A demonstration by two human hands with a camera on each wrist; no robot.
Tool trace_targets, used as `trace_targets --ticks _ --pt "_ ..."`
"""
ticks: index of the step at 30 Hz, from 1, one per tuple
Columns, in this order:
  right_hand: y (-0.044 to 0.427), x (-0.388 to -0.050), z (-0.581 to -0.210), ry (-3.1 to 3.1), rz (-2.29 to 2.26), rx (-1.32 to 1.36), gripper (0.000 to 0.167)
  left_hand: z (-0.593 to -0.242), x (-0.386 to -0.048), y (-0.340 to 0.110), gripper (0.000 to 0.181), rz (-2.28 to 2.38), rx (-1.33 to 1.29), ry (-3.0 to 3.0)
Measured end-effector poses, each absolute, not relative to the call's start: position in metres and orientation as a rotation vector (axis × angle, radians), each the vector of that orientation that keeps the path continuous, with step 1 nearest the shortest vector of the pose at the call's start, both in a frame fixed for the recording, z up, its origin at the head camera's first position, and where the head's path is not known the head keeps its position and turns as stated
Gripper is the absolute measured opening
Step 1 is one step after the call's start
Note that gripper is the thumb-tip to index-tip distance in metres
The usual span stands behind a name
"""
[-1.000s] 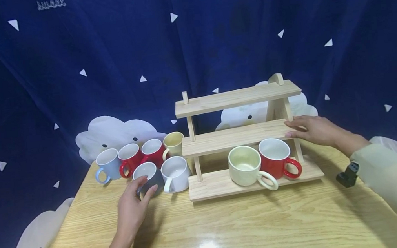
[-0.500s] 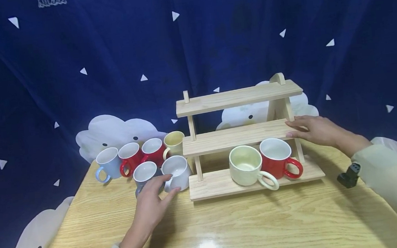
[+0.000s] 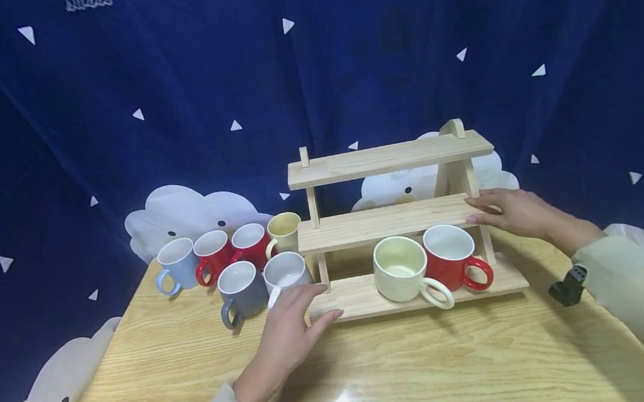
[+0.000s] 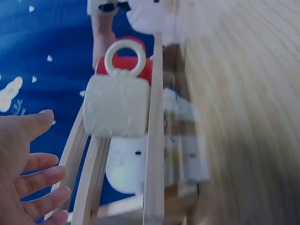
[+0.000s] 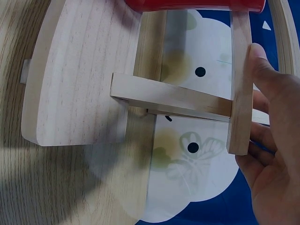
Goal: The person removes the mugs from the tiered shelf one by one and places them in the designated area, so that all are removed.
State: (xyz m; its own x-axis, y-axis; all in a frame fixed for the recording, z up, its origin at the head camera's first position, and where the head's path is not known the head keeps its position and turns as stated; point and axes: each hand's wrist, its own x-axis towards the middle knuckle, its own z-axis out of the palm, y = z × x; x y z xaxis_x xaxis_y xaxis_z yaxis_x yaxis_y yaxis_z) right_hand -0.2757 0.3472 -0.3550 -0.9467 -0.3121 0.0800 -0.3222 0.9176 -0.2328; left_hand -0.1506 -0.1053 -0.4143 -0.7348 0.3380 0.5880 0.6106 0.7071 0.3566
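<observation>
In the head view, my left hand (image 3: 287, 332) is in front of the white mug (image 3: 289, 271) and the lower left end of a three-tier wooden display shelf (image 3: 381, 222). Its thumb and fingers are spread apart with nothing between them. The left wrist view also has that hand (image 4: 28, 173) empty, apart from the cream mug (image 4: 117, 105). My right hand (image 3: 515, 215) holds the right end of the middle board. Its thumb lies along one side of the board (image 5: 241, 89) while the other fingers reach behind. A cream mug (image 3: 393, 279) and a red mug (image 3: 438, 270) stand on the bottom board.
Left of the shelf are a dark grey mug (image 3: 246, 294), a light blue mug (image 3: 178, 264), two red mugs, one here (image 3: 220, 254), and a yellow mug (image 3: 284, 233). All stand on the wooden table (image 3: 158, 362). A blue curtain (image 3: 203, 96) hangs behind.
My left hand has moved right, from the grey mug past the white mug to the shelf's lower left end. The right hand keeps its place; the mugs have not moved.
</observation>
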Motion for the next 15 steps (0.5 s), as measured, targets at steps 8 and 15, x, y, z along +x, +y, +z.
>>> trace_targets --ticks 8,15 --pt "0.349 -0.276 -0.356 -3.029 0.384 0.507 0.070 -0.416 -0.149 -0.071 0.045 -0.713 -0.846 -2.374" --pt "0.349 -0.275 -0.357 -3.018 0.399 0.509 0.071 -0.421 -0.148 -0.043 0.046 -0.743 -0.905 -2.349"
